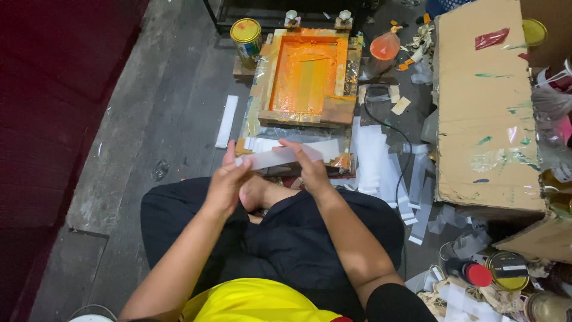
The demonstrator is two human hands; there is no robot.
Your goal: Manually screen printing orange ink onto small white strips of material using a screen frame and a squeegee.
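Holding one white strip (286, 156) between left hand (229, 182) and right hand (310, 167), over the floor before the orange printing frame (307, 74). Probably positioning step; needs careful alignment.

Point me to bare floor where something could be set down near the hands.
Bare patch: grey plank floor left of the orange-inked wooden screen frame, holding only one white paper strip. Crowded: between the frame and the brown cardboard box, where white strips and a black cable lie.
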